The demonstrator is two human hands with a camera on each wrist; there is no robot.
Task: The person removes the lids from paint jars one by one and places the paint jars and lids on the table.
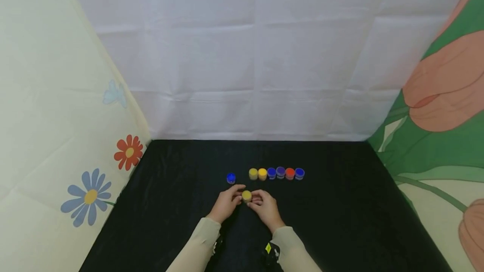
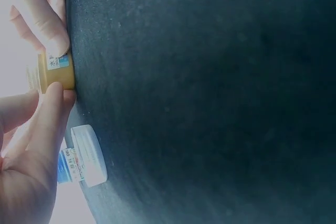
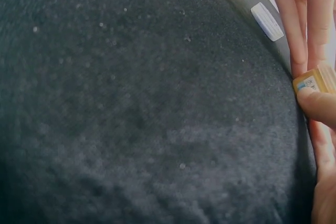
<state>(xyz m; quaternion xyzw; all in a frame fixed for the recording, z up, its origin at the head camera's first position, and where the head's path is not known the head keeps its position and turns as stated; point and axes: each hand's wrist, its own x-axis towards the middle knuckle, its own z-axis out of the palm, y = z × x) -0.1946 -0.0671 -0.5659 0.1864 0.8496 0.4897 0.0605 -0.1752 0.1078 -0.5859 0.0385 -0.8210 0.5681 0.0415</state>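
Note:
A small yellow paint jar (image 1: pixel 246 196) stands between both hands, close to the black cloth. My left hand (image 1: pixel 225 204) holds its left side with thumb and fingertips. From the right, my right hand (image 1: pixel 266 208) pinches it, the thumb over its printed label in the right wrist view. That jar (image 2: pixel 58 72) has its yellow body toward the cloth and a pale ridged part facing away. Just beyond the left hand is a blue paint jar (image 1: pixel 231 178); its white lid (image 2: pixel 89 156) sits against the cloth in the left wrist view.
Behind the hands, slightly right, runs a row of several paint jars: yellowish ones (image 1: pixel 253 174), blue and purple ones (image 1: pixel 280 172), and a red one (image 1: pixel 290 173). Black cloth (image 1: pixel 340 221) covers the table. A white sheet (image 1: pixel 257 74) hangs behind, with patterned cloths on either side.

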